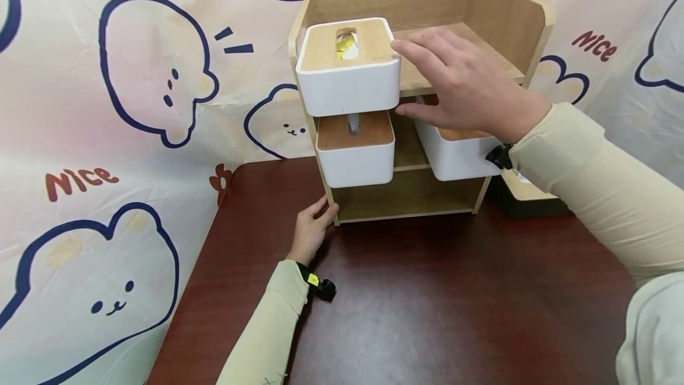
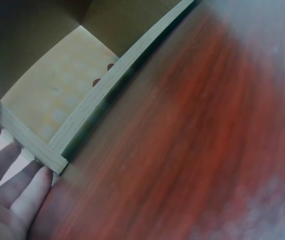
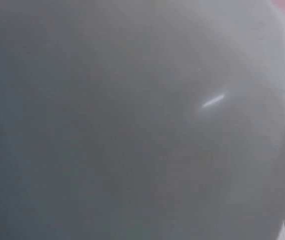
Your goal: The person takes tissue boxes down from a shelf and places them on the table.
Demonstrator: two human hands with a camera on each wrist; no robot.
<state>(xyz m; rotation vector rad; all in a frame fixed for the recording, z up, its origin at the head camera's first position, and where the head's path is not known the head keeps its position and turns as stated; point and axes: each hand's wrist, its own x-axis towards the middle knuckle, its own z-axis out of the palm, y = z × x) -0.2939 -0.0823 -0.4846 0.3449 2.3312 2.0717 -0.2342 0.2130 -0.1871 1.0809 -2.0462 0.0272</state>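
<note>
A wooden shelf rack (image 1: pixel 406 195) stands on the dark red table. My left hand (image 1: pixel 310 230) grips the bottom front edge of its left side panel (image 2: pixel 30 142), thumb inside and fingers outside. On its top tier, at the left front, sits a white tissue box (image 1: pixel 347 88) with a wooden lid; something yellow and white shows through the slot. My right hand (image 1: pixel 462 85) has its fingers extended, fingertips at that box's right side and thumb by its lower right corner. Whether they press on it I cannot tell. A blurred white box wall (image 3: pixel 132 125) fills the right wrist view.
Below, the middle tier holds a left white box (image 1: pixel 355 165) and a right white box (image 1: pixel 459 159), both jutting forward with wooden tops. A dark box with a light lid (image 1: pixel 526 195) stands right of the rack, partly behind my forearm. A printed curtain (image 1: pixel 160 183) hangs behind.
</note>
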